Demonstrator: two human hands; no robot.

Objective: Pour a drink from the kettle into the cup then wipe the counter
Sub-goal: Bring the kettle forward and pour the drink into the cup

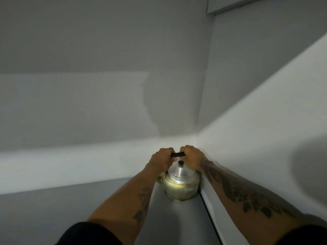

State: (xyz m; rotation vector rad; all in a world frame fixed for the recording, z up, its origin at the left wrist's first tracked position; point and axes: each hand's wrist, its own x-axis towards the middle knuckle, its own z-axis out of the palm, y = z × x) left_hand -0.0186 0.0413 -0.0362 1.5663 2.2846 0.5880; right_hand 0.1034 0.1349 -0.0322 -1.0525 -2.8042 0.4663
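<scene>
Dim, grey light overall, with a brighter band washing across the wall toward the corner. A large soft shadow falls on the wall above the hands, another blurs at the right edge. The kettle catches a yellowish glare on its belly. Everything looks soft and smeared, and straight lines bend toward the frame edges.

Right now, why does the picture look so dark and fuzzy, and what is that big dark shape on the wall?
In the head view the light is dim and grey, brightest in the corner behind the kettle. The walls look smeared and soft, and the wide lens bends their edges. The dark shape is a shadow on the wall. The left hand and right hand on the black handle look sharper.
</scene>
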